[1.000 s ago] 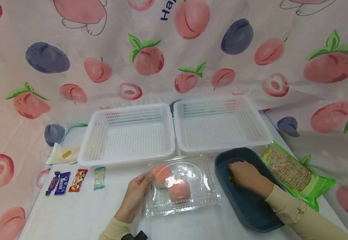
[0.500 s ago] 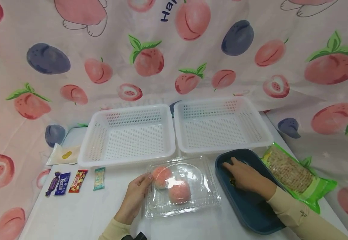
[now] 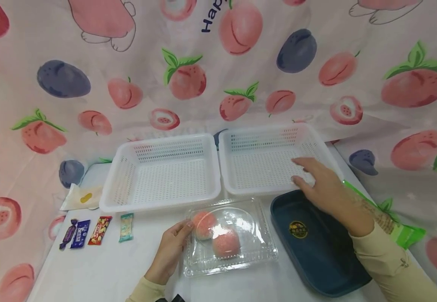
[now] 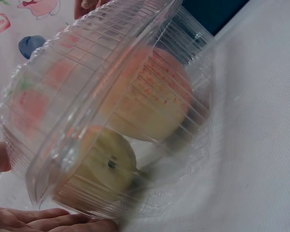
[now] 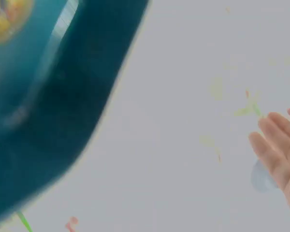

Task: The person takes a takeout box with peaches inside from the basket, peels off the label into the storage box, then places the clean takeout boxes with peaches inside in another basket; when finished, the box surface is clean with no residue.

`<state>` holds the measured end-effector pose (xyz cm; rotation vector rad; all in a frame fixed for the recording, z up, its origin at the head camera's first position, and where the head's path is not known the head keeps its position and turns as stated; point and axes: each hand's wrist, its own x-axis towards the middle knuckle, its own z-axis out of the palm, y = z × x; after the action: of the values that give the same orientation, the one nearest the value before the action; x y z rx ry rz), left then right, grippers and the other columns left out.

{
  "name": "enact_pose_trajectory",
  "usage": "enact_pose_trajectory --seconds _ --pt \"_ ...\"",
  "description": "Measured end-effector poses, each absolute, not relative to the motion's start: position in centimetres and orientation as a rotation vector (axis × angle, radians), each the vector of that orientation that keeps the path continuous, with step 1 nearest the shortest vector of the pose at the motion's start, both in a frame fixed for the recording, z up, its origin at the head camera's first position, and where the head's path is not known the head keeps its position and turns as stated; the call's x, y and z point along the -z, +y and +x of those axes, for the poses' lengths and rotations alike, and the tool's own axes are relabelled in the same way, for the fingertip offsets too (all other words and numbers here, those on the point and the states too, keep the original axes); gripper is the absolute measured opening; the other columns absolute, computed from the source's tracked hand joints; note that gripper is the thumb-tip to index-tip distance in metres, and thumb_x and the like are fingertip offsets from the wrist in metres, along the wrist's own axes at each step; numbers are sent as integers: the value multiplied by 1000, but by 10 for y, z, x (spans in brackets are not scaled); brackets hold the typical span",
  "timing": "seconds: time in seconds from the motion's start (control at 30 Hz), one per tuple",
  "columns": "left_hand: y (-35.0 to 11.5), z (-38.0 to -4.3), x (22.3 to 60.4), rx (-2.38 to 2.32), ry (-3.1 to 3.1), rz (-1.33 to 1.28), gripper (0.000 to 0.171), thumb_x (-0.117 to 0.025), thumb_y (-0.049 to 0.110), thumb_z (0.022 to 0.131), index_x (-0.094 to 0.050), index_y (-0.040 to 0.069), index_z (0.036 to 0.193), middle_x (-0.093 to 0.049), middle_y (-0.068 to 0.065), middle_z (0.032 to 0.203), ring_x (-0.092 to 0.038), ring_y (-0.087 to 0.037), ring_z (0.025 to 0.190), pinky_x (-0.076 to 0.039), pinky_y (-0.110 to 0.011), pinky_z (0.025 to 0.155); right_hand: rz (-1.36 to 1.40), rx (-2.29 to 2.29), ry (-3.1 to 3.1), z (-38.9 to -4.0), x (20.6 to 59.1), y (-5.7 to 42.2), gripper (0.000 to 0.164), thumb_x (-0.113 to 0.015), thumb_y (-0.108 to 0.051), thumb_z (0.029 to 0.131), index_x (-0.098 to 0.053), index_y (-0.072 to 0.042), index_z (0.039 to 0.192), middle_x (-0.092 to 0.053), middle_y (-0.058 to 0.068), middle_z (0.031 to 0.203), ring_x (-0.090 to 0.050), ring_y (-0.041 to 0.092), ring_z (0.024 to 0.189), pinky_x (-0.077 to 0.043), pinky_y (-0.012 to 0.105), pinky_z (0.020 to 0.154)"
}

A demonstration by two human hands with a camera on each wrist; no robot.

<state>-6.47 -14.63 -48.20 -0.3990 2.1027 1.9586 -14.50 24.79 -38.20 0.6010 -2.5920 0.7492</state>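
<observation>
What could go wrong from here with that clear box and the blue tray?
Two risks seem possible. The left hand holds the clear box at one side only, so lifting it that way might tip it and let the two peaches roll, since there is room beside them. The right sleeve overlaps the blue tray and green bag in the head view, so a low sweep could bump either.

We look into a screened tabletop booth: fruit-printed cloth (image 3: 146,25) hangs behind and beside a white table (image 3: 101,268), so we cannot tell the wider room.
</observation>
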Motion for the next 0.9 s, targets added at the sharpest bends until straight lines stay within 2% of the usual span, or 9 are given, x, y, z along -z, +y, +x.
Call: enact_pose_trajectory --seconds 0.07,0.17,0.33,0.43,0.53,0.67,0.9 --pt "-146 -66 482 -1957 2110 -399 68 -59 38 108 -43 -12 151 -43 -30 159 -36 -47 151 -34 -61 124 478 -791 -2553 -155 373 260 53 -74 -6 93 -57 0 143 -62 27 140 -66 51 110 -54 68 92" --pt "-145 -69 482 -1956 2114 -388 69 -58 39 108 -42 -12 151 -41 -30 160 -35 -48 151 -34 -61 124 289 -867 -2587 -169 369 280 56 -64 -13 102 -47 -1 154 -52 30 151 -56 58 125 -44 75 101" --pt "-145 -71 482 -1960 2117 -371 70 -58 39 108 -41 -14 151 -39 -32 160 -32 -50 152 -33 -62 123 75 -931 -2728 -188 385 308 62 -48 -27 110 -30 2 162 -36 34 161 -36 59 144 -32 78 113" --pt "-145 -72 482 -1956 2123 -375 70 -57 39 108 -41 -14 151 -40 -32 160 -33 -50 152 -34 -62 122 -11 -966 -2861 -197 400 325 66 -38 -33 113 -19 5 164 -24 37 164 -25 61 148 -26 77 116" --pt "-145 -72 482 -1945 2133 -379 70 -56 39 109 -41 -15 150 -41 -33 159 -35 -50 151 -35 -62 122 -77 -984 -3005 -206 412 342 69 -30 -37 114 -10 8 163 -19 43 162 -23 65 146 -25 78 116" --pt "-144 -74 482 -1945 2144 -378 70 -57 40 109 -42 -15 150 -41 -33 158 -35 -50 151 -35 -62 122 -102 -981 -3141 -215 417 356 70 -25 -36 114 -7 14 159 -18 48 158 -21 67 144 -25 78 116" --pt "-143 -77 482 -1949 2139 -363 71 -56 40 109 -41 -15 150 -39 -33 159 -31 -51 152 -32 -63 122 -28 -1032 -3237 -220 417 367 59 -26 -19 112 -14 22 153 -13 45 159 -14 65 148 -20 74 121"
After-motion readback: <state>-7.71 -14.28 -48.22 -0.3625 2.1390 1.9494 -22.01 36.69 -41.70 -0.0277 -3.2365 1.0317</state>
